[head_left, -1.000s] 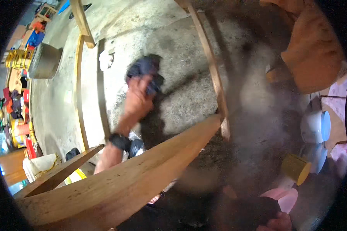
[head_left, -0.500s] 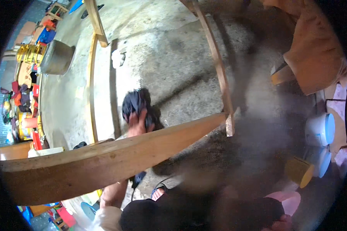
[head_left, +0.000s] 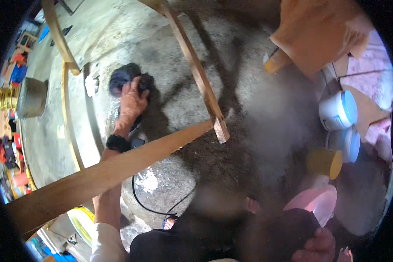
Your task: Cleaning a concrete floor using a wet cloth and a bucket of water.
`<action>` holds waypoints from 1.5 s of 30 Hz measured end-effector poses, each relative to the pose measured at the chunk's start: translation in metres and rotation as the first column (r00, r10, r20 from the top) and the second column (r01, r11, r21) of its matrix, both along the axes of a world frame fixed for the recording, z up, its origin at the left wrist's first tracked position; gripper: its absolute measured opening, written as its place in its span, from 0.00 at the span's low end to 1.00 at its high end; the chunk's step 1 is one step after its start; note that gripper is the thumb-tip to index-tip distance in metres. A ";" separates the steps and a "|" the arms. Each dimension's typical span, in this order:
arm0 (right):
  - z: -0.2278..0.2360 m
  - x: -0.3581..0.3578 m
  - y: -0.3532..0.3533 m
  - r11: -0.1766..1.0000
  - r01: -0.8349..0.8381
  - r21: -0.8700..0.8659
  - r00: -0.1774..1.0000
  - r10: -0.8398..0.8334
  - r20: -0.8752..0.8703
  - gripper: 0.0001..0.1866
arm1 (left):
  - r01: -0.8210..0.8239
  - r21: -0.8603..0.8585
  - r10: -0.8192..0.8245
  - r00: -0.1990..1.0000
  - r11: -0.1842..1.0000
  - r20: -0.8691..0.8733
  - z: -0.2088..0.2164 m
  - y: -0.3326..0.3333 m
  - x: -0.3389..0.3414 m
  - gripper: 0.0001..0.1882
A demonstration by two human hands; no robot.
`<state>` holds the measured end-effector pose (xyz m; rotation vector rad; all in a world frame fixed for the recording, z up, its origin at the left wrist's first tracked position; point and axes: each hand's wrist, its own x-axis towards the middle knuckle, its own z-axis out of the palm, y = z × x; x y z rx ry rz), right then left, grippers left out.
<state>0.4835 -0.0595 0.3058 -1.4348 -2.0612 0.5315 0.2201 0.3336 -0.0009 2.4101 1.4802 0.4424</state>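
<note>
I see my left hand point(head_left: 131, 102) at upper left of the frame, fingers curled over a dark cloth point(head_left: 122, 77) bunched on the grey concrete floor point(head_left: 249, 113); it has no clear long axis. One wooden plank point(head_left: 105, 174) runs diagonally from lower left to centre, hemming the forearm. My right hand point(head_left: 321, 246) sits at the lower edge, grip unclear. Two white tubs point(head_left: 338, 111), one yellow cup point(head_left: 325, 162) at right.

Concrete floor point(head_left: 170, 48) — black cable point(head_left: 137, 198), tubs point(head_left: 338, 111)
</note>
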 end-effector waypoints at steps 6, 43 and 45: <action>0.006 0.002 -0.011 1.000 -0.007 0.001 1.000 0.007 0.015 0.12 | 0.557 -0.415 -0.334 0.801 0.719 0.496 -0.037 -0.108 0.029 0.31; -0.207 -0.001 0.074 0.978 -0.035 -0.206 0.987 0.067 0.148 0.28 | 0.560 -0.503 -0.419 0.828 0.658 0.374 0.052 -0.248 0.030 0.28; -0.228 -0.020 0.078 0.981 -0.009 -0.192 0.973 0.052 0.225 0.30 | 0.631 -0.614 -0.513 0.765 0.475 0.389 0.051 -0.258 0.023 0.25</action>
